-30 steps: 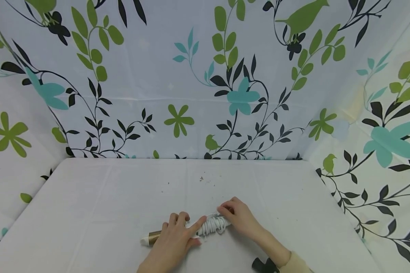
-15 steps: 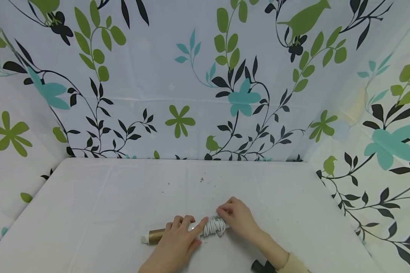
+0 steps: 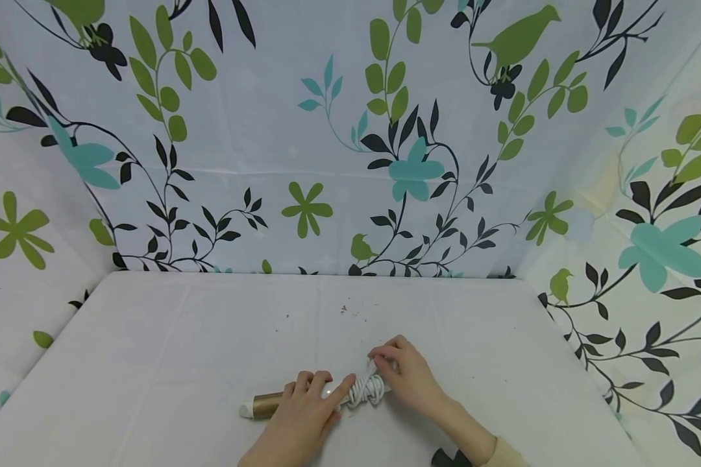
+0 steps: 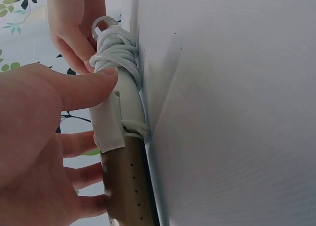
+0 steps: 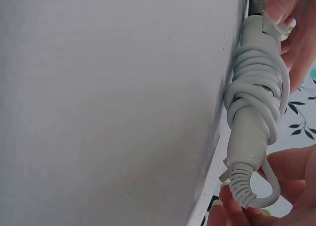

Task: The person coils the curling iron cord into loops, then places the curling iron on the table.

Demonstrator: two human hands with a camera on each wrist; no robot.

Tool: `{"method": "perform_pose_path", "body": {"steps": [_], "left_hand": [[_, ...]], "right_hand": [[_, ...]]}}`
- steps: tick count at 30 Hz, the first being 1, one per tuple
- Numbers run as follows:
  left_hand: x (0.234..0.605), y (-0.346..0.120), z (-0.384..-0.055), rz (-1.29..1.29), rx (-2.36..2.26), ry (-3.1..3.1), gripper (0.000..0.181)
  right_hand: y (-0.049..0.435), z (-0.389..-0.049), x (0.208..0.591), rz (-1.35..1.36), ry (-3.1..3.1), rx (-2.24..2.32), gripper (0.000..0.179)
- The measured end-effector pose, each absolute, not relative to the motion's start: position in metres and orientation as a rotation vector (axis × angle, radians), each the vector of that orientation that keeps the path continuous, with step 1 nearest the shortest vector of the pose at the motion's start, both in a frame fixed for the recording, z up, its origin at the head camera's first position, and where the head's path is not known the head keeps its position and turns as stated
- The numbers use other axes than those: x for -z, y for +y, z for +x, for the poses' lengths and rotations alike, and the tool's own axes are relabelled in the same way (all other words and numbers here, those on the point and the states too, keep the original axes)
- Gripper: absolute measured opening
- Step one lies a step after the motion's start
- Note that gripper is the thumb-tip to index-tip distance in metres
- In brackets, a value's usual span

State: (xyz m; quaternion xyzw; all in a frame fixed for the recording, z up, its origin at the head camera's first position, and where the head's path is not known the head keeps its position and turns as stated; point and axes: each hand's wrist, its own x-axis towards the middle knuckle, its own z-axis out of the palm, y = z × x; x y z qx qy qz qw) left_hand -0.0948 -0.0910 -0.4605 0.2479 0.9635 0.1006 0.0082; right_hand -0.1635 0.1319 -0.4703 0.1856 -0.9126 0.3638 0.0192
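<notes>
A curling iron (image 3: 265, 406) with a gold barrel and white tip lies on the white table near its front. White cord (image 3: 367, 390) is wound in several turns round its white handle (image 5: 247, 142). My left hand (image 3: 305, 412) holds the iron where barrel and handle meet; in the left wrist view the thumb (image 4: 98, 87) presses the white clamp lever (image 4: 107, 127) and the fingers lie behind the barrel. At the handle's end, my right hand (image 3: 407, 375) pinches the cord, close to the ribbed sleeve (image 5: 241, 184) where it bends back in a loop. Its fingertips are partly hidden behind the cord.
Beside the right forearm, at the front edge of view, lies a black object (image 3: 450, 458), partly cut off. Small brown crumbs (image 3: 344, 309) dot the table (image 3: 198, 337) farther back. Leaf-patterned fabric (image 3: 239, 162) walls the back and both sides.
A strand of cord now shows raised at my right fingertips, and the wound turns look more crossed. The left hand keeps its hold, and the iron has barely shifted.
</notes>
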Motion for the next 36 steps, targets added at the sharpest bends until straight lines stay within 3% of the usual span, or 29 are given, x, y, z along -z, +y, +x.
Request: {"method": "perform_pose_path", "body": {"steps": [26, 36], "left_hand": [[0.462, -0.093, -0.093, 0.808, -0.328, 3.042, 0.06], [0.458, -0.094, -0.094, 0.761, -0.357, 3.019, 0.062]], "right_hand": [[0.132, -0.154, 0.464, 0.66, -2.532, -1.099, 0.008], [0.133, -0.158, 0.46, 0.538, -2.546, -1.139, 0.018]]}}
